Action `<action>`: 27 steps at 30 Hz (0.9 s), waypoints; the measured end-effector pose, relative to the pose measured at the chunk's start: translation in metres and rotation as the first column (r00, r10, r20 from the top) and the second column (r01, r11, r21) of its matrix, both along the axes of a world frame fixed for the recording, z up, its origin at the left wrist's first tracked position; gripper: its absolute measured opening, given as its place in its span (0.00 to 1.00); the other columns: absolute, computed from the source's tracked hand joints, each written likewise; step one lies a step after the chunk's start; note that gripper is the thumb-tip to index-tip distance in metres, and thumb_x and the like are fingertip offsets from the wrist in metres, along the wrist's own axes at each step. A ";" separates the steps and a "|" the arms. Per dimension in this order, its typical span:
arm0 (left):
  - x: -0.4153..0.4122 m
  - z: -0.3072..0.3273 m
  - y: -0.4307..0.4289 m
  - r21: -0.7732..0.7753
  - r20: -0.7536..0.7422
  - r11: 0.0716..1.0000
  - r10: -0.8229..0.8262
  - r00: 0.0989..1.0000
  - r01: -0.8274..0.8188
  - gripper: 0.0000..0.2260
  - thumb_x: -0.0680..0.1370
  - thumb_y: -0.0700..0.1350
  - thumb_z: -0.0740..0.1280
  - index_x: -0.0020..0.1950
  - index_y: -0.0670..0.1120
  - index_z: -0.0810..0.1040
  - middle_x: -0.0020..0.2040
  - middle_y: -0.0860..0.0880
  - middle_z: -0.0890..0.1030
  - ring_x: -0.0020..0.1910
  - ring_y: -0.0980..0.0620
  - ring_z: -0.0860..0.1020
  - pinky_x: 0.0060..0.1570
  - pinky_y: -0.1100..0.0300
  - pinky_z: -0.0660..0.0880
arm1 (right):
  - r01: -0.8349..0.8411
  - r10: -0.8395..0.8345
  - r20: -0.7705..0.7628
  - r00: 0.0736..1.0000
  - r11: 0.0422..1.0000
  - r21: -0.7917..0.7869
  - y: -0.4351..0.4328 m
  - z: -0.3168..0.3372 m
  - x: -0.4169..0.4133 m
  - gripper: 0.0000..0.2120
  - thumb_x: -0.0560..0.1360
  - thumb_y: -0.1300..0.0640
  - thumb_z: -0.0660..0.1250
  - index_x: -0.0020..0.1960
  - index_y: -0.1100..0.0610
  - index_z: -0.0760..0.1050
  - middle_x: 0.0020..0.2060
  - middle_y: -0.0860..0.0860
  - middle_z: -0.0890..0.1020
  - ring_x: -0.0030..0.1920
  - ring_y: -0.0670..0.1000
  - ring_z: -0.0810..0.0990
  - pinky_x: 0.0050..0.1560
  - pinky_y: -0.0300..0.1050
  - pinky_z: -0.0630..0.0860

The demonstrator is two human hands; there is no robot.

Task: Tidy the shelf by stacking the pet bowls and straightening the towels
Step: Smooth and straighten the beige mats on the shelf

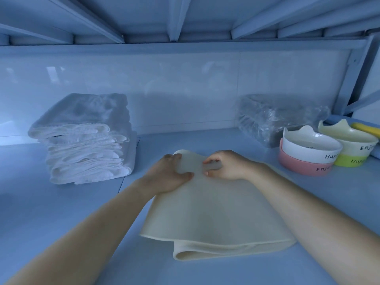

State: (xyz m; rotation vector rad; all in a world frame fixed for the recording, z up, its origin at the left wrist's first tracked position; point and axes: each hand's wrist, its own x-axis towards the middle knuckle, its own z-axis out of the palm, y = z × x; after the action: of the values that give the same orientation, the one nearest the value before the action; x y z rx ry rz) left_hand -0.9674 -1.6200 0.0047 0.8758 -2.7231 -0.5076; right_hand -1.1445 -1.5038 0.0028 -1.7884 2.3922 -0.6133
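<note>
Head cam: L hand (170, 174) & R hand (225, 165) grip cream towel (216, 219); white bowl (302, 152) in pink bowl (296, 163).

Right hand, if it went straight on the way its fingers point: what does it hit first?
The left hand, just across a small gap from the right hand on the cream cloth. Depth looks matched, but one view leaves that unsure.

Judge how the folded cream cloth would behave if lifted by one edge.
Probably floppy: the cream cloth curves softly at its near fold. Likely light, being thin. It may unfold, since the left hand and right hand hold only its far edge.
</note>
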 end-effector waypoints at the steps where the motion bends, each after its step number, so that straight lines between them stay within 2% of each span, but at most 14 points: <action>1: 0.001 -0.003 0.001 -0.023 -0.004 1.000 0.003 1.000 -0.003 0.34 0.73 0.61 0.63 0.74 0.49 0.56 0.73 0.49 0.62 0.69 0.48 0.65 0.59 0.59 0.63 | 0.002 -0.002 0.002 1.000 1.000 0.004 -0.002 0.000 -0.001 0.20 0.70 0.46 0.71 0.60 0.51 0.76 0.60 0.47 0.78 0.61 0.47 0.73 0.54 0.36 0.66; 6: 0.002 -0.001 0.002 -0.012 -0.094 1.000 0.009 0.995 -0.011 0.33 0.73 0.58 0.66 0.74 0.49 0.58 0.73 0.49 0.64 0.70 0.50 0.64 0.60 0.62 0.61 | 0.044 -0.043 -0.016 0.999 0.996 0.072 -0.008 0.005 -0.011 0.29 0.69 0.42 0.70 0.67 0.51 0.69 0.66 0.50 0.72 0.66 0.50 0.69 0.64 0.42 0.66; 10: 0.005 0.001 0.001 0.063 -0.144 0.998 0.017 0.989 -0.008 0.32 0.73 0.55 0.67 0.73 0.50 0.60 0.71 0.50 0.66 0.68 0.50 0.66 0.56 0.64 0.62 | 0.072 -0.071 -0.013 0.997 0.988 0.140 -0.010 0.006 -0.017 0.35 0.68 0.37 0.69 0.69 0.51 0.66 0.68 0.49 0.70 0.67 0.49 0.68 0.65 0.43 0.65; 15: 0.009 -0.005 0.001 0.028 -0.100 1.000 -0.006 0.995 0.009 0.32 0.74 0.56 0.64 0.74 0.50 0.57 0.73 0.51 0.62 0.70 0.51 0.63 0.58 0.65 0.59 | 0.100 -0.095 -0.051 0.994 0.987 0.124 -0.012 0.001 -0.018 0.39 0.66 0.36 0.70 0.70 0.53 0.65 0.67 0.51 0.69 0.67 0.52 0.68 0.65 0.44 0.66; 18: 0.010 -0.006 0.002 0.030 -0.108 1.000 -0.002 0.994 0.006 0.31 0.74 0.56 0.64 0.74 0.50 0.58 0.73 0.50 0.63 0.70 0.51 0.63 0.57 0.65 0.59 | 0.128 -0.117 -0.103 0.988 0.985 0.114 -0.012 0.001 -0.019 0.41 0.64 0.34 0.70 0.69 0.54 0.65 0.65 0.52 0.68 0.67 0.53 0.64 0.66 0.50 0.65; 20: 0.009 -0.005 0.002 0.063 -0.128 0.998 0.006 0.992 0.002 0.31 0.74 0.55 0.65 0.74 0.50 0.59 0.73 0.50 0.64 0.70 0.51 0.64 0.57 0.65 0.59 | 0.152 -0.137 -0.120 0.983 0.981 0.124 -0.012 0.003 -0.018 0.39 0.63 0.33 0.69 0.67 0.51 0.67 0.62 0.51 0.68 0.66 0.53 0.62 0.64 0.54 0.66; 23: 0.010 -0.003 0.003 0.129 -0.165 0.992 0.024 0.986 -0.002 0.30 0.74 0.56 0.65 0.73 0.51 0.60 0.71 0.52 0.66 0.68 0.51 0.67 0.57 0.64 0.62 | 0.171 -0.156 -0.145 0.977 0.981 0.095 -0.011 0.004 -0.018 0.27 0.68 0.36 0.67 0.60 0.51 0.71 0.56 0.51 0.69 0.63 0.53 0.62 0.61 0.54 0.66; 25: 0.010 -0.002 0.003 0.148 -0.179 0.989 0.027 0.983 -0.001 0.30 0.74 0.56 0.65 0.73 0.52 0.61 0.71 0.52 0.67 0.67 0.52 0.68 0.57 0.64 0.63 | 0.169 -0.167 -0.122 0.978 0.985 0.009 -0.011 0.004 -0.019 0.18 0.73 0.43 0.65 0.57 0.52 0.73 0.55 0.52 0.72 0.62 0.54 0.66 0.61 0.55 0.67; 27: 0.010 0.000 0.005 0.169 -0.196 0.986 0.023 0.980 0.011 0.31 0.73 0.57 0.65 0.73 0.52 0.60 0.70 0.53 0.68 0.65 0.53 0.69 0.57 0.63 0.64 | 0.153 -0.158 -0.038 0.987 0.983 -0.100 -0.008 0.004 -0.018 0.08 0.75 0.48 0.65 0.48 0.51 0.73 0.46 0.49 0.75 0.53 0.54 0.72 0.55 0.51 0.70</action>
State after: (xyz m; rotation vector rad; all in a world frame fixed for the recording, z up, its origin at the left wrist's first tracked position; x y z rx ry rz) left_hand -0.9572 -1.6152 0.0049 0.8248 -2.5246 -0.7907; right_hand -1.1629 -1.5116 0.0068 -1.6789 2.5942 -0.7247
